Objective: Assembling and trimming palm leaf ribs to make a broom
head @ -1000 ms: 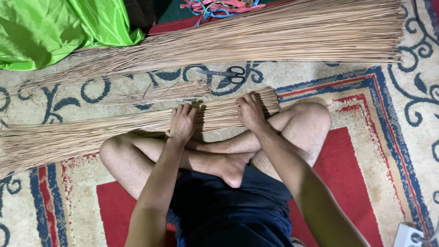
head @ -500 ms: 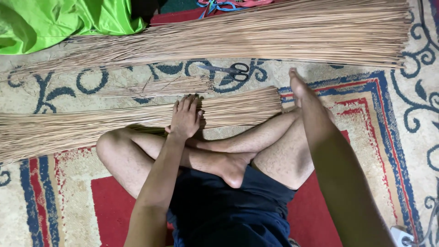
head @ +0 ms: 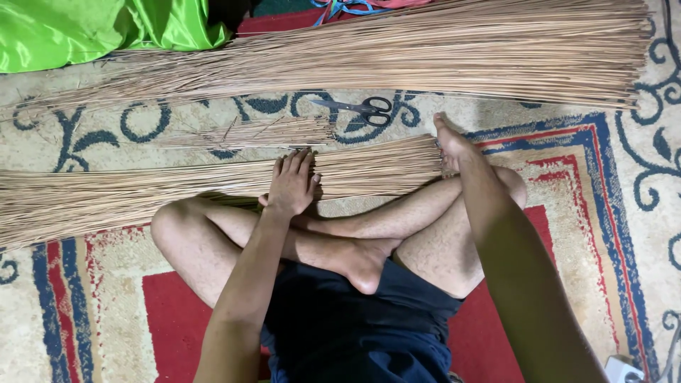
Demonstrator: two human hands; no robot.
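Observation:
I sit cross-legged on a patterned carpet. A long bundle of thin tan sticks (head: 142,195) lies across in front of my legs. My left hand (head: 291,184) lies flat on it, fingers spread, pressing it down. My right hand (head: 448,142) stands on edge with fingers straight, pushed against the bundle's cut right end. A small pile of short stick pieces (head: 248,132) lies just beyond the bundle. A pair of scissors (head: 358,108) rests on the carpet past that.
A much larger bundle of sticks (head: 397,57) stretches across the far side. Green shiny cloth (head: 92,28) is bunched at the top left. A white object (head: 623,370) sits at the bottom right corner.
My right hand left the top of the bundle, swung out to the right, and now presses against the bundle's end. The left hand stayed in place.

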